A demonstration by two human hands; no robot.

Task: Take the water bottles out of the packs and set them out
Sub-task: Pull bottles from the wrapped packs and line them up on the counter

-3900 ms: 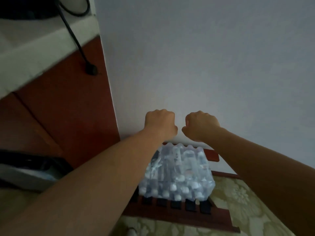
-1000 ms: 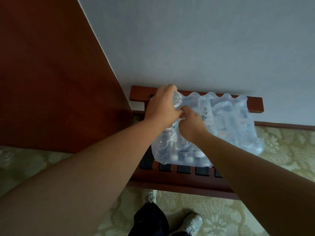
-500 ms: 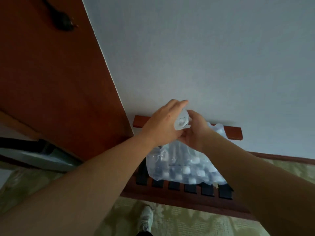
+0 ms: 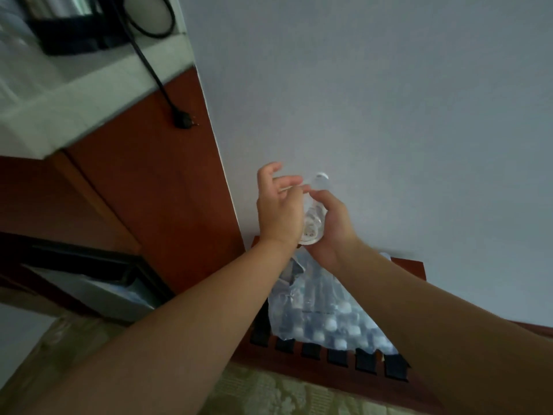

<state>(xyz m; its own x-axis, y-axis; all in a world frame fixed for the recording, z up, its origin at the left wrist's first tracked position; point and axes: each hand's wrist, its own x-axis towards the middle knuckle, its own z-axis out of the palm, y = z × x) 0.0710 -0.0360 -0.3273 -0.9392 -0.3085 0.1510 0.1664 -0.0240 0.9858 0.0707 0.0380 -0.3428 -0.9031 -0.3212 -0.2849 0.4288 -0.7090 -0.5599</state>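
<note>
A clear water bottle [image 4: 314, 218] with a white cap is held up in front of the pale wall. My right hand [image 4: 333, 232] grips its body from the right. My left hand [image 4: 276, 206] lies against its left side with the fingers spread and loose, one finger reaching toward the neck. Below the hands, the plastic-wrapped pack of bottles [image 4: 324, 313] lies on a dark wooden slatted bench [image 4: 302, 365]. The wrap is torn open at its upper left corner, and white caps show through the film.
A red-brown cabinet [image 4: 149, 190] stands to the left, topped by a white counter [image 4: 89, 97] with a black appliance [image 4: 68, 31]. Its cable ends in a plug [image 4: 184, 122] hanging over the cabinet side. Patterned carpet [image 4: 269, 393] covers the floor.
The bottle has come out of the pack and risen above it. My left hand has loosened from a grip to spread fingers. The view has tilted up toward the counter.
</note>
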